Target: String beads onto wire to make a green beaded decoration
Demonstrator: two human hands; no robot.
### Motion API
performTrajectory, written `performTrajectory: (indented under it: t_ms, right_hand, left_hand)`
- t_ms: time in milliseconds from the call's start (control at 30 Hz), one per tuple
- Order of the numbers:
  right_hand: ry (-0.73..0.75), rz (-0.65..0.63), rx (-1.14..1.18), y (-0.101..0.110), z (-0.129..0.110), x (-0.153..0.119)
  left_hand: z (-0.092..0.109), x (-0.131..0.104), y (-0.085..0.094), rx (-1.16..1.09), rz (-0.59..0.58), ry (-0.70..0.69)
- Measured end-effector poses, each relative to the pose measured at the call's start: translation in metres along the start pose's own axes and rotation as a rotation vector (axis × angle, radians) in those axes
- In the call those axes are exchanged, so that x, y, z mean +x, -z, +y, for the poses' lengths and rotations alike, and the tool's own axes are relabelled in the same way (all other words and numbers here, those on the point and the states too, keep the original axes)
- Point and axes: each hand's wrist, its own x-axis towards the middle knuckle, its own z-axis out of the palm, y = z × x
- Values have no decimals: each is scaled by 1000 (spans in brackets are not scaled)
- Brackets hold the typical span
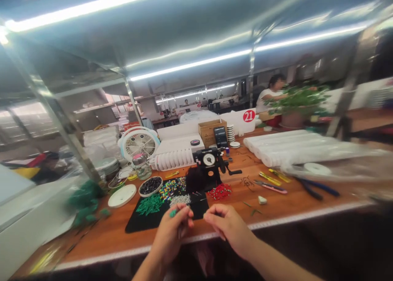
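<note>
My left hand (173, 225) is closed just above the front of a black mat (135, 221). A small green piece (172, 213) shows at its curled fingers. Close by on the right, my right hand (229, 225) holds thumb and forefinger pinched together; anything between them is too small to make out. The two sets of fingertips face each other, a short gap apart. Beyond them on the mat lie heaps of green tube-like pieces (150, 205), silvery bits (180, 200) and multicoloured beads (169, 189). A red heap (219, 192) sits at the mat's right edge.
A hand-cranked machine with a dial (209, 160) stands behind the mat, beside white spools (176, 159). A dish of black pieces (150, 187), a white lid (122, 196) and a fan (139, 144) are left. Pliers (319, 189), cutters (270, 186) and wrapped rolls (285, 146) lie right.
</note>
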Motion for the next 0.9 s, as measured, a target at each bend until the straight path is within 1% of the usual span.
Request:
performTrajectory:
  t_ms: [67, 100, 167, 233, 300, 400, 467, 533, 600, 700, 800, 900]
  right_hand:
    - [84, 67, -45, 0, -4, 0]
    - [136, 95, -84, 1, -6, -1]
    - [218, 122, -156, 2, -10, -2]
    - [245, 133, -198, 2, -12, -3]
    - [237, 143, -192, 1, -13, -5]
    - [210, 117, -112, -2, -11, -5]
    - [158, 113, -44, -3, -9, -5]
    - [96, 124, 13, -5, -8, -5]
    - [74, 145, 54, -6, -7, -5]
    - [80, 168, 80, -8, -7, -5]
    - [61, 139, 84, -10, -5, -7]
    - [32, 100, 78, -9, -5, -10]
  left_hand:
    - [-14, -4, -10, 18, -93, 65]
    - [-17, -5, -13, 54, -123, 70]
    - [-20, -4, -14, 132, -153, 50]
    - [-18, -4, -15, 135, -138, 39]
    - [-17, -5, -18, 62, -89, 65]
    - [-19, -6, -22, -67, -28, 104]
    - [-21, -7, -23, -122, -11, 94]
    - [-23, -8, -22, -154, -21, 99]
    - [-24, -9, -22, -142, -39, 98]
    - [-25, -10, -24, -85, -42, 57]
    - [-25, -10, -26, -49, -3, 19]
    - [-22, -11, -29, -52, 25, 10]
